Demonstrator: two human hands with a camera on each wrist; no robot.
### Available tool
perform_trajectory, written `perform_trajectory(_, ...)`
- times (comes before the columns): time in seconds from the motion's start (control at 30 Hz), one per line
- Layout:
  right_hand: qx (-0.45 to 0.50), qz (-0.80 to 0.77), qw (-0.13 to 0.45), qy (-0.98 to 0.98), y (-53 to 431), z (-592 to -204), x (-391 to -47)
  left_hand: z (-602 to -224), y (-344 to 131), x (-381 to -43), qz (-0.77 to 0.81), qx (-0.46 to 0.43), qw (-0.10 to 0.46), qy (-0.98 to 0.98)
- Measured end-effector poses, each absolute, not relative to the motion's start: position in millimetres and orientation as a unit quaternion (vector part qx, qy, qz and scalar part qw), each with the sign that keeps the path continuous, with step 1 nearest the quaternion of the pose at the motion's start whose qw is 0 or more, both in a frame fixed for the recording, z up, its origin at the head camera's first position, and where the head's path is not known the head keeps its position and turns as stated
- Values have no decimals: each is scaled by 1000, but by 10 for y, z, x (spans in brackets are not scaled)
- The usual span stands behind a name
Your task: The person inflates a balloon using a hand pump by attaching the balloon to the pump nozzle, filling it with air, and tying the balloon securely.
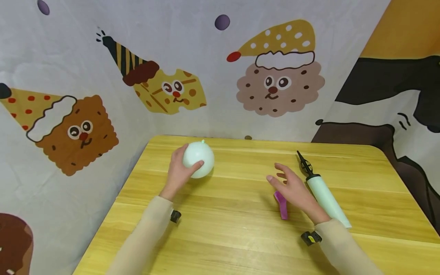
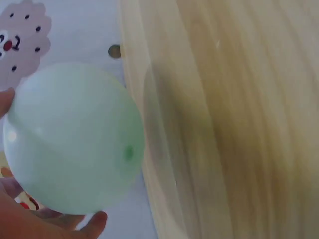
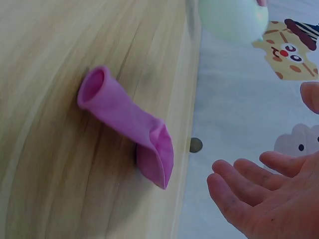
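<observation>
The left hand [image 1: 177, 168] grips an inflated pale green balloon [image 1: 199, 158], while the right hand [image 1: 292, 187], well apart, empty and loosely curved, is the nearer to the limp purple balloon [image 1: 282, 206] (long axis roughly near-to-far) lying just beside it.

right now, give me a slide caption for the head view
Left grip holds an inflated mint balloon; right grip, empty, hovers near a limp purple balloon and a pump.

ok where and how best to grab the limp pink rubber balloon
Probably the tubular neck of the limp pink rubber balloon, pinched from above: it lies on the yellowish wooden table, neck uncovered and narrower than the folded end.
</observation>
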State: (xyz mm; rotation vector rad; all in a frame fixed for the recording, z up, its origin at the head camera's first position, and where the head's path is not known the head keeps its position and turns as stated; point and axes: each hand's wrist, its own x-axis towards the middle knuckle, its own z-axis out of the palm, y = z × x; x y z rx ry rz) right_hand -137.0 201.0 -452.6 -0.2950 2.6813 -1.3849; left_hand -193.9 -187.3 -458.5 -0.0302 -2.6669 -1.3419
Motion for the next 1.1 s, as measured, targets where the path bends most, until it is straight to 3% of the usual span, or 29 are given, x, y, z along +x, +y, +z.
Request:
perform_trajectory(0.3, -73, -463, 20, 883, 2170, -4524, -1401, -4569, -2092, -2047, -340, 13, 129, -931)
perform_trajectory(0.57, -76, -456, 12, 887, 2231, -4521, -1396, -4542, -2136, -2073, -326, 23, 103, -939)
perform_trajectory(0.9, -71, -449, 6, 891, 2361, -4454, -1285, -4538, -2115, -2073, -317, 0, 139, -938)
perform_trajectory(1.1, -58, -434, -18, 899, 2567, -4445, -1184, -4535, -2069, -2081, -317, -8, 128, -940)
